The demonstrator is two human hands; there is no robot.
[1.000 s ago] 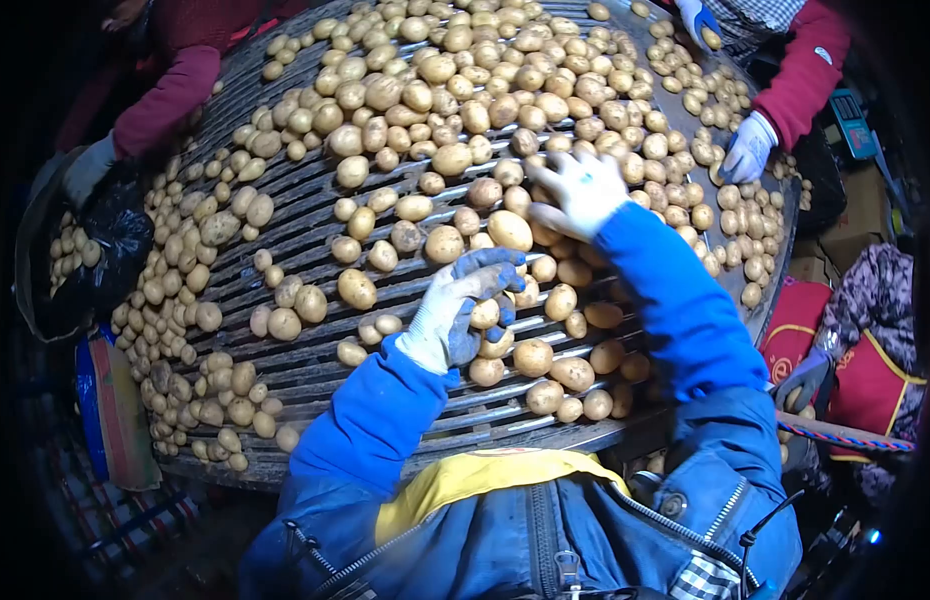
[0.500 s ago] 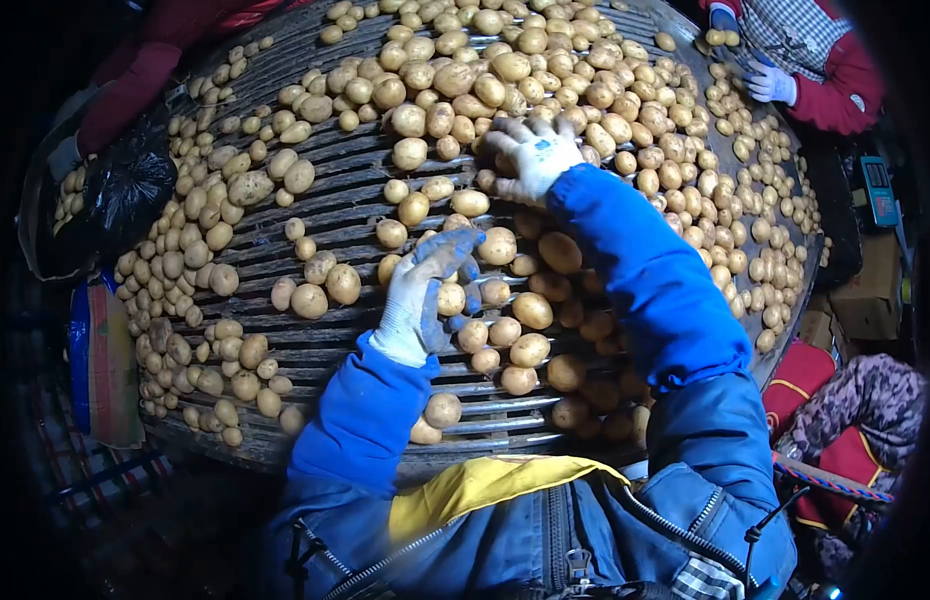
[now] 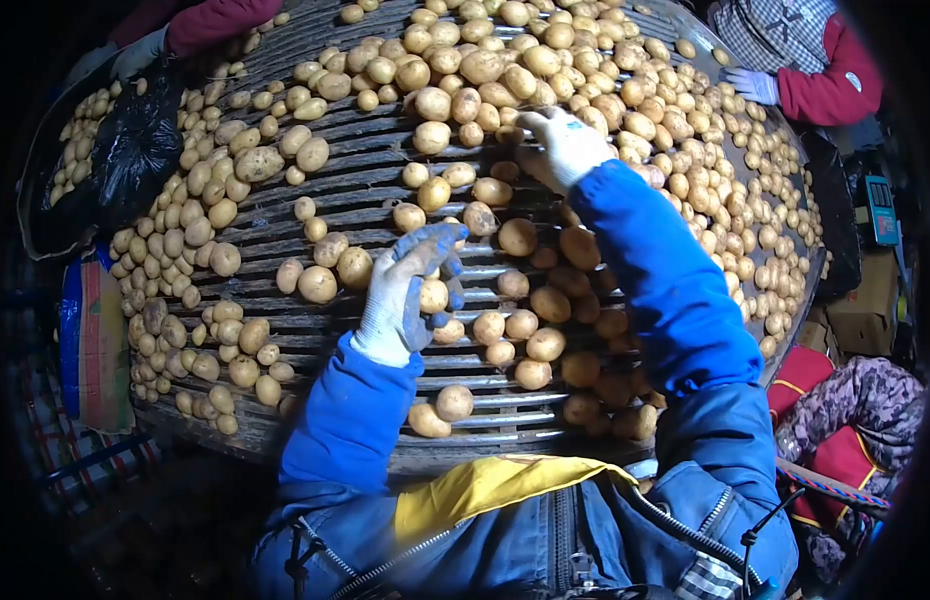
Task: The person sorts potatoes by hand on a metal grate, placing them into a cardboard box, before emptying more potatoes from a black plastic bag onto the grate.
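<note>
Several potatoes (image 3: 445, 60) are spread over a slatted table (image 3: 355, 190). My left hand (image 3: 415, 285), in a white glove with blue-grey fingers, curls round a small potato (image 3: 433, 296) near the middle of the table. Farther off and to the right, my right hand (image 3: 565, 148), in a white glove, reaches over the edge of the main pile with its fingers bent. What lies under its palm is hidden. Loose potatoes (image 3: 517, 237) lie between the two hands, and darker ones sit in the shadow of my right arm.
At the upper left, a co-worker's gloved hands (image 3: 140, 55) are by a black bag (image 3: 135, 150) with potatoes. Another co-worker's gloved hand (image 3: 753, 85) rests at the upper right. A blue-green device (image 3: 881, 210) and a cardboard box (image 3: 865, 305) stand at the right; a sack (image 3: 100, 350) is at the left.
My right hand has shifted slightly right and away from me, its fingers more bent. My left hand has moved slightly left. The right co-worker's other hand, with potatoes, is no longer visible.
</note>
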